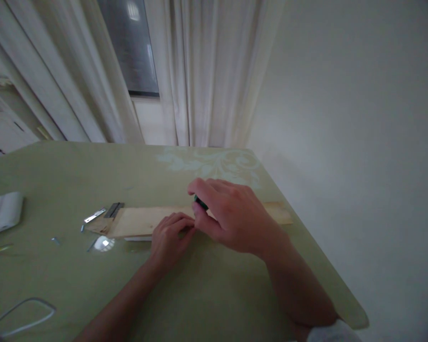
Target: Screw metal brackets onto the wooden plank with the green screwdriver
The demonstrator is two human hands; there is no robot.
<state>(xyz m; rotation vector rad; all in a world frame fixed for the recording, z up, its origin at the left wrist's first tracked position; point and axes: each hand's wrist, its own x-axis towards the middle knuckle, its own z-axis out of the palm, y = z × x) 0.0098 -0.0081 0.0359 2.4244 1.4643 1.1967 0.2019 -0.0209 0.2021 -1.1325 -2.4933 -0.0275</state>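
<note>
A long pale wooden board (139,221) lies flat on the green table (74,180). My right hand (228,213) rests over the board's right part, fingers closed round a small dark green tool (200,203) that only partly shows. My left hand (171,237) sits at the board's near edge, fingers curled and pressed against the wood beside the right hand's fingertips. What the tool's tip touches is hidden by the hands.
Flat metal brackets (94,215) and a dark strip (113,210) lie at the board's left end, with small screws (55,240) and a clear plastic piece (103,243) nearby. A white object (2,211) sits far left, a white cable (24,313) at near left. Curtains (199,71) hang behind.
</note>
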